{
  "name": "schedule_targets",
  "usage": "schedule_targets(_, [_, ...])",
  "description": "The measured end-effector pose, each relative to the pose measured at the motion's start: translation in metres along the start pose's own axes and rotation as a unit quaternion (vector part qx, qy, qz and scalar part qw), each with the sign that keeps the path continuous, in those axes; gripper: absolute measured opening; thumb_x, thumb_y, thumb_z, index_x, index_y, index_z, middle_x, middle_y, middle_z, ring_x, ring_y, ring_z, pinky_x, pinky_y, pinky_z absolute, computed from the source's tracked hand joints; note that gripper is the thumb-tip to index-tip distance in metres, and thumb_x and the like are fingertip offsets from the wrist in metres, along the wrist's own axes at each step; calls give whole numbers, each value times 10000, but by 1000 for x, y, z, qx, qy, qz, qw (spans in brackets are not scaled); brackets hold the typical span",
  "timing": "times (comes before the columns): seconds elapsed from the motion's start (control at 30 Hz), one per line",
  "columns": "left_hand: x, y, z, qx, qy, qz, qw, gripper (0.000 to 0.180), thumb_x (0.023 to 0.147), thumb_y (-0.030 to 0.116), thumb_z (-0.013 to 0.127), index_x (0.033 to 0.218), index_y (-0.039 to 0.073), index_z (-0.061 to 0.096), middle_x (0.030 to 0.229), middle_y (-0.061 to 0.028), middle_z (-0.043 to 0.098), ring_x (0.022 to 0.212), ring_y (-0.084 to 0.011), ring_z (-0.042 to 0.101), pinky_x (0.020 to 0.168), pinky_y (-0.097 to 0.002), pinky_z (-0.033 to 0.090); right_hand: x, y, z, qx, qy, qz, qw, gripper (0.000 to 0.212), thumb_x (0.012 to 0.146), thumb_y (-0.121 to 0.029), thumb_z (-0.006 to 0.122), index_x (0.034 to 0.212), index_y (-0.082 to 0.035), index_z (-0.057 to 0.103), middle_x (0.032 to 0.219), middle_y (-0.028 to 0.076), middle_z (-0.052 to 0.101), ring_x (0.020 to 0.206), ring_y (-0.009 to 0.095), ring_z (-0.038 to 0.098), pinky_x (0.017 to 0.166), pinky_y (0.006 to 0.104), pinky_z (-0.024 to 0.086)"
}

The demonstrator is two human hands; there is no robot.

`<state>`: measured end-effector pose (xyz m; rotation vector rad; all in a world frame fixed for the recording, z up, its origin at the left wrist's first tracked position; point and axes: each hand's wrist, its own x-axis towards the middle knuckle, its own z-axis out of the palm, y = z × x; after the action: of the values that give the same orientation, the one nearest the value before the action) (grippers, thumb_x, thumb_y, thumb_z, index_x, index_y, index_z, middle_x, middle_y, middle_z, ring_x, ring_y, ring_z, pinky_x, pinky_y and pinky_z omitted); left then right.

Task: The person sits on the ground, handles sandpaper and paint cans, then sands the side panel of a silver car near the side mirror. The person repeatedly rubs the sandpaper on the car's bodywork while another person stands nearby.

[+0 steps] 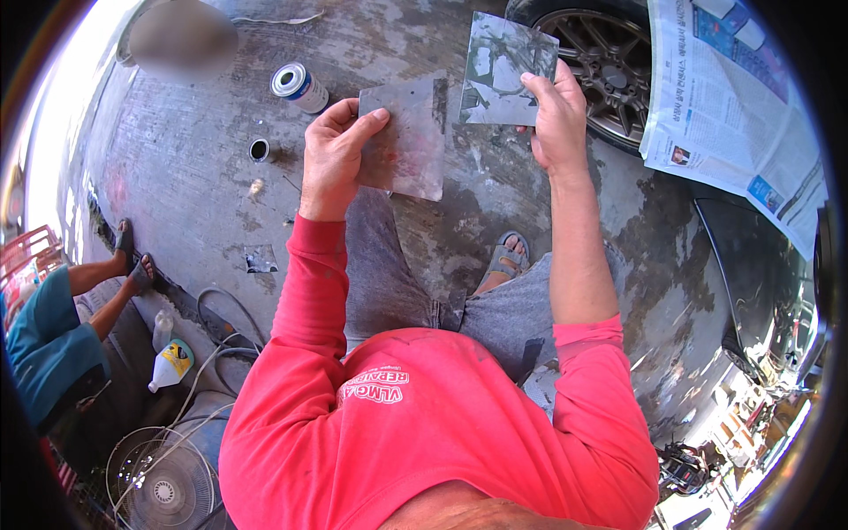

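My left hand point(331, 163) grips a flat, grey square plate point(405, 146) by its left edge, thumb on top. Faint reddish stains mark its surface. In my right hand point(556, 119) is a second thin square plate point(499, 66), held by its lower right corner and tilted, with whitish and dark green smears on its face. The two plates are apart, both raised above the concrete floor. Close to my left hand, a round metal can point(299, 87) with a white and blue label stands on the floor. A small open cup point(259, 150) with a dark inside is nearer to me.
A car wheel point(609, 75) is at the far right beside newspaper sheets point(733, 124) covering the bodywork. A black panel point(751, 265) lies below them. Left are a seated person's legs point(93, 274), a yellow-labelled bottle point(171, 364), hoses point(225, 309) and a fan point(166, 490).
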<state>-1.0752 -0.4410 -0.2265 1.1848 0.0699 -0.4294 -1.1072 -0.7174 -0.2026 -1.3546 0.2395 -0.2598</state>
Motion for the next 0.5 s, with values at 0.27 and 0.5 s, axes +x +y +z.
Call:
schedule_targets(0.27, [6,-15,16,2,-15,19,1000,155,978,70,749,1100,-26,739,1011,-27,764,858,-61,677,800,-217,538,0,-7,14,9,13,-28,999,166,1002,-79,589,1161,-41,623,932,17,717,625,51,638,441,235,485])
schedule_targets(0.5, [3,-2,7,-13,-11,43,999,189,975,73,751,1125,-39,726,1012,-54,767,868,-94,710,776,-259,590,0,-9,6,-25,20,-45,998,152,1001,-79,593,1142,-40,633,939,17,720,670,52,653,447,229,483])
